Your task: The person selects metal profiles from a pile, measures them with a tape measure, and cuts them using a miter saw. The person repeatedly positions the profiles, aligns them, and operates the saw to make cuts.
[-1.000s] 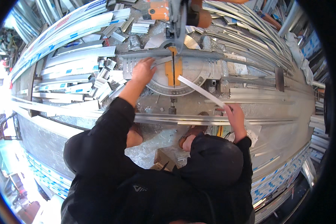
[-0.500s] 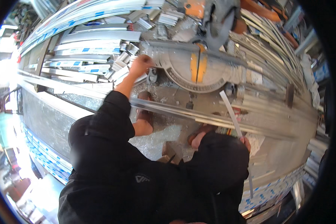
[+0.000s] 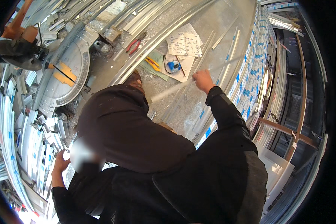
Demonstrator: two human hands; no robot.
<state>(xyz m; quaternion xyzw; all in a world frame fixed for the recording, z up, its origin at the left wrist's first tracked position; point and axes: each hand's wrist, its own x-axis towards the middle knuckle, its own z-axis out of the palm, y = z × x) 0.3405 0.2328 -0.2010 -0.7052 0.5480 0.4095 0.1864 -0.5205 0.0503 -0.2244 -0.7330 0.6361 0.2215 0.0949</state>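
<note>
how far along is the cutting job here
Done: many short cut pieces lie piled left of the miter saw. In hand: the right hand grips a thin strip over the bench; the left hand reaches the pile. Left: long profiles stacked uncut.

Mitre saw at far left on the bench, pliers right of it. Papers further right, tape measure on them. Stacked profiles along the bench's right edge; offcuts, probably, below the saw.
</note>
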